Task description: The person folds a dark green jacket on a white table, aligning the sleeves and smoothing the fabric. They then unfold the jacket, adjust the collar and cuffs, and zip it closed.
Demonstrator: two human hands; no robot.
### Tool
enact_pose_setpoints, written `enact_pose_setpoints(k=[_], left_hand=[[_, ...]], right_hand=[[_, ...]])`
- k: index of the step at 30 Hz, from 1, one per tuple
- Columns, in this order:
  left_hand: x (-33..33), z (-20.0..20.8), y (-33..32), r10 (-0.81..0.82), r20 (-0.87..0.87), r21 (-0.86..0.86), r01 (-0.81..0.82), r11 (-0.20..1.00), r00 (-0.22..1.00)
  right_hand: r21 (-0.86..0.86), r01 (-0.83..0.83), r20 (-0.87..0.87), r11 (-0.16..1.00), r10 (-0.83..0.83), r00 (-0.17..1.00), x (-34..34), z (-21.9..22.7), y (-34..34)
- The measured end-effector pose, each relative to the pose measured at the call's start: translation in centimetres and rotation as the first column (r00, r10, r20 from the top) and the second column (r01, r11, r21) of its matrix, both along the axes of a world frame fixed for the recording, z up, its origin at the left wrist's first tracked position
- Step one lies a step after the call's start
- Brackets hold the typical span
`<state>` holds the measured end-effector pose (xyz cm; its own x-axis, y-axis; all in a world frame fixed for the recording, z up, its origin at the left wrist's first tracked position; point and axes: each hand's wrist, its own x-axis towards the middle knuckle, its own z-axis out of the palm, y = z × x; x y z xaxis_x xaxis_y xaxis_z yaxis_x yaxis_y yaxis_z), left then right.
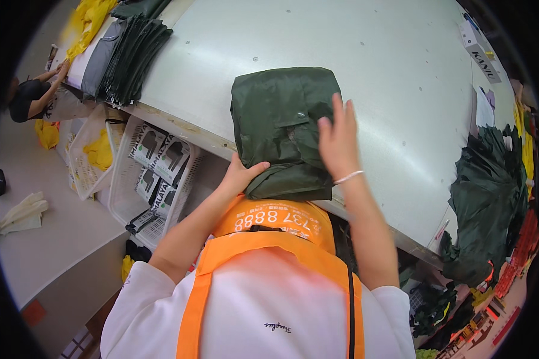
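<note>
A dark green garment of thin, shiny fabric, folded into a rough square, lies at the near edge of the table, its lower end hanging slightly over. It has a small snap on a flap and loose creases near its middle. My left hand grips its lower left edge, thumb on top and the other fingers partly hidden. Over its right side, my right hand is spread with the fingers apart, slightly smeared by motion; whether it presses on the fabric I cannot tell.
The pale table stretches ahead. Folded dark garments are stacked at far left, loose green ones heaped at right. A white basket of packaged goods stands lower left. Another person works beyond, near yellow fabric.
</note>
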<state>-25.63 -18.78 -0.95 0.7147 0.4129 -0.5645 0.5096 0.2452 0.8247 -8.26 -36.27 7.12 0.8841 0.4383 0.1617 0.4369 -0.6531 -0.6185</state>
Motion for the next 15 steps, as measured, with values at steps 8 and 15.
enact_pose_setpoints(k=[8,15], left_hand=[[-1.0,1.4,-1.1,-0.052,-0.105,0.313,0.083,0.946,0.993],[-0.3,2.0,-0.9,0.032,-0.192,0.177,0.002,0.984,0.981]], right_hand=[[0.154,0.218,-0.171,0.964,-0.191,0.967,-5.6,-5.5,-1.1],[0.301,0.508,-0.846,0.807,-0.019,0.532,-1.7,-6.2,-1.5]])
